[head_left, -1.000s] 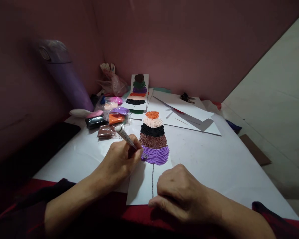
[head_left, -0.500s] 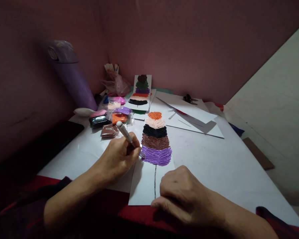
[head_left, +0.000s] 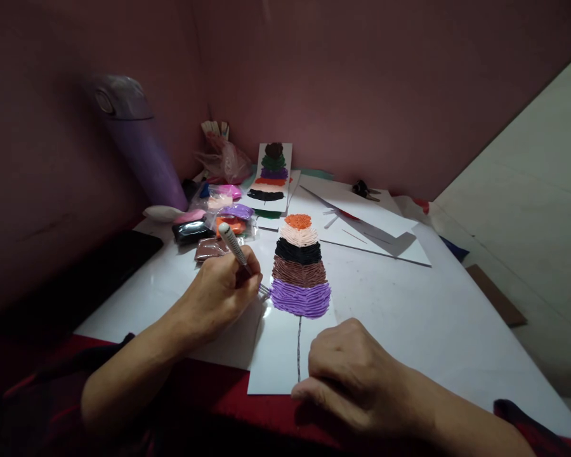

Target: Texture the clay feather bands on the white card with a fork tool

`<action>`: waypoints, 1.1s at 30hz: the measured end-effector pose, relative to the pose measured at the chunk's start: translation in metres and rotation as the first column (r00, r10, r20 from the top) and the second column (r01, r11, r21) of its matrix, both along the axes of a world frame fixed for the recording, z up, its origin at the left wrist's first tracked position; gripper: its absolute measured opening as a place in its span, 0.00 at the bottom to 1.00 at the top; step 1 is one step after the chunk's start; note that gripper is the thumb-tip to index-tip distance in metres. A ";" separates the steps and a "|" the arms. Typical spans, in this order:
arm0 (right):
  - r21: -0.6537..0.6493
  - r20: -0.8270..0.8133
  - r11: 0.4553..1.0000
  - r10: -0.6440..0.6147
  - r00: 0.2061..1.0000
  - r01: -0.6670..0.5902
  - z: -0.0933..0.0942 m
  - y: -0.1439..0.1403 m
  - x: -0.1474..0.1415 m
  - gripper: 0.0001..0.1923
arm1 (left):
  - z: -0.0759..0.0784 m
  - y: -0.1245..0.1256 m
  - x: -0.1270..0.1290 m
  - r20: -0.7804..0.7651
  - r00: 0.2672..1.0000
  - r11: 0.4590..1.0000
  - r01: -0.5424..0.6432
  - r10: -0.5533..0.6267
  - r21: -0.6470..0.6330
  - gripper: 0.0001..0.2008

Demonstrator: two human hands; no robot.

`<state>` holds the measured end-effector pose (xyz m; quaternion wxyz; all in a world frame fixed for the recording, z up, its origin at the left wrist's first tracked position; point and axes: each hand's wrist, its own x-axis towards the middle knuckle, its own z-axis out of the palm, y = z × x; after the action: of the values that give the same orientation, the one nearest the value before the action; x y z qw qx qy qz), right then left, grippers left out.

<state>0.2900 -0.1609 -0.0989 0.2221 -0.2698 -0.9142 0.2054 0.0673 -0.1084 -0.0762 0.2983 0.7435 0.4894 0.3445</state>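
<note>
In the head view my left hand (head_left: 226, 285) is closed around a fork (head_left: 234, 244) with a pale patterned handle. Its tines are at the left edge of the purple clay band (head_left: 301, 298). That band is the lowest on a white card (head_left: 275, 358), under textured brown, black, peach and orange clay bands (head_left: 297, 221). A dark drawn line (head_left: 299, 349) runs down from the purple. My right hand (head_left: 352, 374), fingers curled, covers the card's lower right corner, with its thumb at the bottom edge.
Packets of coloured clay (head_left: 190, 231) lie behind my left hand. A purple bottle (head_left: 147, 152) stands back left, near a dark flat object (head_left: 76, 279). A second card with coloured bands (head_left: 269, 184) leans at the back, beside white sheets (head_left: 409, 254) and a black clip-like object (head_left: 360, 189).
My left hand has drawn slightly left, moving the fork's tines from over the purple band to its left edge. My right hand keeps its place on the card. The view has shifted slightly.
</note>
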 end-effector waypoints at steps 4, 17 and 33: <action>-0.006 0.003 1.000 -0.002 1.000 0.002 -0.001 0.001 -0.001 0.19 | 0.003 -0.003 0.001 0.003 0.999 0.998 -0.043 0.042 0.049 0.04; -0.032 0.000 0.999 0.003 1.000 -0.003 -0.004 0.001 0.002 0.18 | 0.000 -0.013 0.018 0.080 0.994 0.997 0.072 -0.070 -0.015 0.05; -0.026 -0.026 1.000 0.007 1.000 -0.008 -0.004 0.002 0.002 0.19 | -0.006 -0.017 0.027 0.144 0.981 0.984 0.147 -0.132 -0.097 0.04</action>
<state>0.2920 -0.1587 -0.1030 0.2298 -0.2666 -0.9094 0.2216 0.0940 -0.1254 -0.0827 0.3940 0.7336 0.4320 0.3463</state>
